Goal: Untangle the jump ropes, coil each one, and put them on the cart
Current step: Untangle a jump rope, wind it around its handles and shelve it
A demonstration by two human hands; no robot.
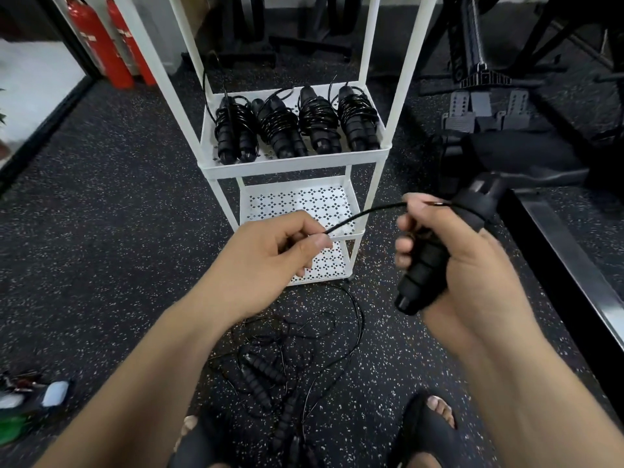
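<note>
My right hand (449,265) grips a pair of black ribbed jump rope handles (435,251), tilted, one end up to the right. A thin black cord (368,212) runs from my right fingertips to my left hand (270,251), which pinches it between thumb and fingers. On the floor between my feet lies a tangle of black ropes (270,373) with several ribbed handles. The white cart (293,163) stands just ahead; its upper shelf holds several coiled black jump ropes (297,123) side by side.
The cart's lower perforated shelves (300,201) hold nothing. Red fire extinguishers (104,42) stand at the back left. Black gym machines (486,79) and a black bench edge (567,265) line the right. Small items (30,396) lie at the left floor. My sandalled feet (432,430) flank the tangle.
</note>
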